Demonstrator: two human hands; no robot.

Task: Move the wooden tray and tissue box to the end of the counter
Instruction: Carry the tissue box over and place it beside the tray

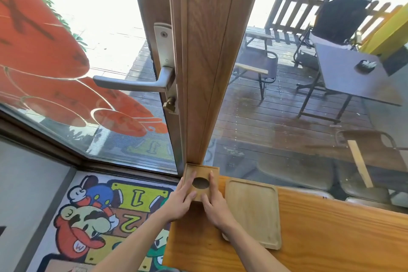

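Observation:
A square wooden tissue box [201, 172] with a dark oval hole in its top stands at the far left corner of the orange wooden counter [331, 238], against the foot of the door frame. My left hand [180, 202] presses on its left side and near edge. On the box's right side lies my right hand [215, 204], with a finger along the top. The pale wooden tray [252, 212] lies flat on the counter just right of the box, close beside my right hand.
A wooden door frame [205, 62] with a metal lever handle [132, 83] rises right behind the box. Glass panes [276, 134] run along the counter's far edge. Below left, past the counter's end, is a cartoon floor mat [99, 216].

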